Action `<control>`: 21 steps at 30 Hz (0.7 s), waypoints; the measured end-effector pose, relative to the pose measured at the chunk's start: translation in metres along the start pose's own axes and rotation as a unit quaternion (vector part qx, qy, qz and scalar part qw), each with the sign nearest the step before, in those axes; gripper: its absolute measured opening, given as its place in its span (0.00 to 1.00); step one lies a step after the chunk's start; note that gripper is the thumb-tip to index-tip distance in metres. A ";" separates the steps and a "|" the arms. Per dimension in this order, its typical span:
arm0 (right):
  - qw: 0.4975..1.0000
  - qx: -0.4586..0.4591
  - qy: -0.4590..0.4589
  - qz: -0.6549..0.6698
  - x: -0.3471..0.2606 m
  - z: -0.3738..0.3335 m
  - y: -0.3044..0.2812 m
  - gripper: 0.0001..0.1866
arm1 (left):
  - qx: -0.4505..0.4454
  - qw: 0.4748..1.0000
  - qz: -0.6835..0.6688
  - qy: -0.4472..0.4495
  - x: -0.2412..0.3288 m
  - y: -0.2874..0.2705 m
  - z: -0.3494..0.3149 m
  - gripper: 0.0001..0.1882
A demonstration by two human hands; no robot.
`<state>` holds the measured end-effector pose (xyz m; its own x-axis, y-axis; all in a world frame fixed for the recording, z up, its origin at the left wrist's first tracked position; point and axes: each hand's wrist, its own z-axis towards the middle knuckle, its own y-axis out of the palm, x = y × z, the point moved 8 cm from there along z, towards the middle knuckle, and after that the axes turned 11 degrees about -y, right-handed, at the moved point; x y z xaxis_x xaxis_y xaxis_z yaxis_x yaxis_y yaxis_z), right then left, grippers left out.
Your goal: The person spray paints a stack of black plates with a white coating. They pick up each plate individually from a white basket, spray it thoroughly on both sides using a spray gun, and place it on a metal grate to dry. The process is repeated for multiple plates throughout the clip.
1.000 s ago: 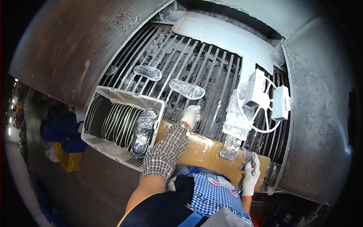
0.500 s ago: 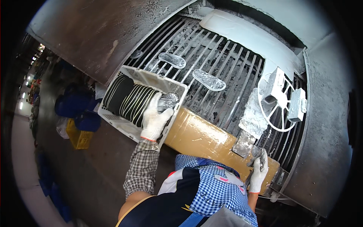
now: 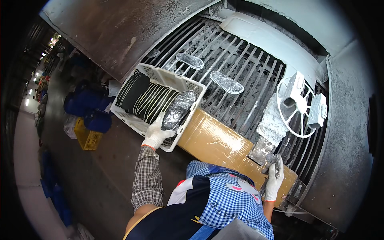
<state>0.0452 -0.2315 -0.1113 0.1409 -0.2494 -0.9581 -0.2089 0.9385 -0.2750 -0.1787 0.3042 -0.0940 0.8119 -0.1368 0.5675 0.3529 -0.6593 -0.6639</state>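
My left hand (image 3: 157,131), in a white knit glove, rests over the near side of a white plastic crate (image 3: 195,85). Its fingers and thumb are spread around the near end of a dark shoe sole in shiny clear film (image 3: 180,110), which leans at the right end of a row of black soles with pale edges (image 3: 154,100). In my right hand (image 3: 274,182), also gloved, is a grey, paint-caked tool (image 3: 279,165) whose kind I cannot make out. Two film-covered soles, one farther left (image 3: 190,61) and one nearer (image 3: 227,82), lie on the metal bars.
A tape-covered brown box (image 3: 216,138) lies along the front of the barred rack (image 3: 248,76). A white spoked wheel with two blocks (image 3: 298,105) stands at the right. Metal walls (image 3: 92,36) flank the rack. A yellow crate (image 3: 89,136) and blue bundles (image 3: 90,106) sit at the left.
My left hand has drawn back toward the crate's near side, uncovering more of the film-covered sole. My right hand keeps its hold on the tool. The view has shifted slightly.
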 end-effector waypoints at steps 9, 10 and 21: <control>0.999 0.017 0.030 0.032 0.001 -0.006 -0.001 0.28 | 0.123 0.968 -0.215 0.046 0.002 -0.006 0.006 0.44; 0.999 0.016 0.026 0.033 -0.001 -0.006 -0.002 0.28 | 0.113 0.954 -0.276 0.027 -0.005 -0.003 0.013 0.43; 0.998 0.030 0.024 0.059 -0.037 -0.016 -0.009 0.32 | 0.076 0.871 -0.484 0.033 0.029 -0.049 0.003 0.16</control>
<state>0.0259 -0.2346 -0.0747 0.0721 -0.1463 -0.9866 -0.1629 0.9742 -0.1564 -0.1715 0.3347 -0.0462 0.0738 0.3828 0.9209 0.9191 -0.3844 0.0861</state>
